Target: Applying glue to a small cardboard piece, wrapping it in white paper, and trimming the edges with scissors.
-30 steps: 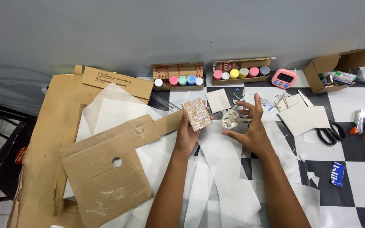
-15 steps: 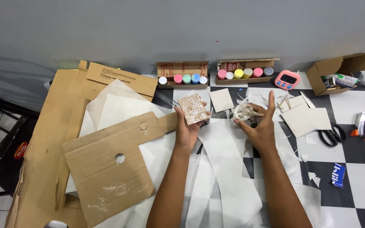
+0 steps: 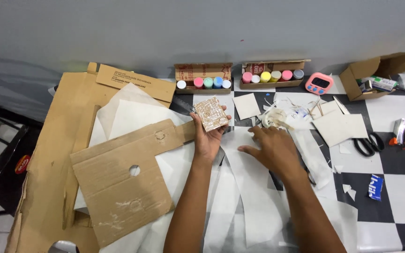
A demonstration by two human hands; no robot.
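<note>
**A:** What am I looking at first?

**B:** The small square card [image 3: 211, 114], brownish with pale smears of something on its face. I see it raised off the table in the left hand [image 3: 207, 140], fingers closed around its lower edge and thumb on its left side, so the coated face tilts up toward the camera. I judge it is held that way to keep the smeared side off the paper.

**A:** Which way does it point?

**B:** It is nearly square, so the long axis is weak. It sits rotated a little, its upper corner leaning toward the box of paint pots [image 3: 203, 79] just behind it.

**A:** And the other hand?

**B:** The right hand [image 3: 272, 149] lies to the right of the card, palm down, fingers spread and flat on the white paper strips [image 3: 240, 187]. It grips nothing. I take it as pinning the paper.

**A:** What lies near?

**B:** Just right of the card and beyond the right fingertips, a pale roll of tape [image 3: 273, 118]. Behind the card to the right, a blank white square [image 3: 246, 106]. Left of the card, touching the left hand's side, a cardboard sheet with a round hole [image 3: 127, 185]. Farther right of the card: a second box of paint pots [image 3: 272, 76], a pink timer [image 3: 319, 83], black scissors [image 3: 365, 143], and an open carton [image 3: 376, 75] well apart at the far end.
</note>
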